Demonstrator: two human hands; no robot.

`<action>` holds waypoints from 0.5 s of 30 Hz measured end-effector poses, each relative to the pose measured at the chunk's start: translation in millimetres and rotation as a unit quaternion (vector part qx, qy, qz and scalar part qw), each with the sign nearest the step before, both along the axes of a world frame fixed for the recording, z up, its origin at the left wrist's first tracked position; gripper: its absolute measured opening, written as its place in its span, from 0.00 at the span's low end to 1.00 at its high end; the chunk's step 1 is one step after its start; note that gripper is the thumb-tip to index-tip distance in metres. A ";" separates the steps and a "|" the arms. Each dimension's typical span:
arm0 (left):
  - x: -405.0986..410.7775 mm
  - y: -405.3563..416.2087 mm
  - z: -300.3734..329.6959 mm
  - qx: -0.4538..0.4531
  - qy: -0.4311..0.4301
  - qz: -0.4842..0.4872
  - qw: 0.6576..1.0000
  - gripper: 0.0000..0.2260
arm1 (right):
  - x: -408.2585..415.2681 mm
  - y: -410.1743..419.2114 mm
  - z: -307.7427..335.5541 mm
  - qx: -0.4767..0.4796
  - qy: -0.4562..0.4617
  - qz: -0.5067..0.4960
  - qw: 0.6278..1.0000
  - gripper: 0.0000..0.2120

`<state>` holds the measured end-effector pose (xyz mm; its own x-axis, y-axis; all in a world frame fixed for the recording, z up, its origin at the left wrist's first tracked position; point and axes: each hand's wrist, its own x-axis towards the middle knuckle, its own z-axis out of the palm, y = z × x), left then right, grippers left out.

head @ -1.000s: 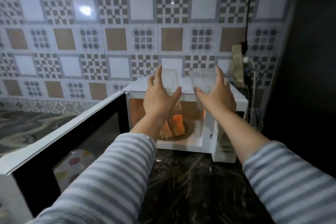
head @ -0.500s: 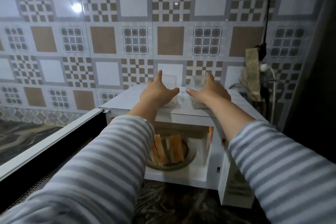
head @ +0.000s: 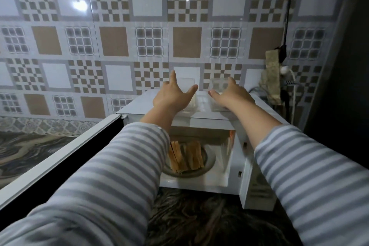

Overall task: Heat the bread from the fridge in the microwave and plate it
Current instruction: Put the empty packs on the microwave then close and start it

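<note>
Head view: a clear container (head: 201, 99) is held on top of the microwave (head: 207, 120), left hand (head: 171, 97) and right hand (head: 232, 96) each gripping an end. Bread (head: 186, 157) stands inside on the turntable, door (head: 60, 158) open. If released near the edge, the container could slide off.

We cannot tell whether our hands grip the clear container (head: 188, 94) or only rest on it. Our left sleeve (head: 111, 175) hides part of the bread (head: 189, 156), and the frame edge cuts off the microwave door (head: 60, 158).
</note>
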<state>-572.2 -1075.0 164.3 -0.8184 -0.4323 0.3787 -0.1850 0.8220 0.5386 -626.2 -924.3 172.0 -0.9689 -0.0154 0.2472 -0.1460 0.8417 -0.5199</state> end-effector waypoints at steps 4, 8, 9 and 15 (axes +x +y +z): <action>24.7 0.6 -2.4 -0.012 -0.010 -0.019 1.000 0.37 | 28.0 4.4 -2.0 0.015 0.016 -0.019 1.000 0.37; 57.2 -7.5 -5.1 -0.043 -0.026 -0.011 0.999 0.33 | 69.4 -0.9 -10.4 0.073 0.070 -0.015 0.995 0.31; 67.2 -12.1 -6.0 -0.051 -0.036 -0.009 0.998 0.32 | 83.2 -3.6 -14.0 0.083 0.077 -0.009 0.993 0.29; 152.2 -44.6 -1.1 -0.083 -0.093 -0.057 0.991 0.23 | 190.1 -42.8 -45.6 0.092 0.045 0.046 0.994 0.25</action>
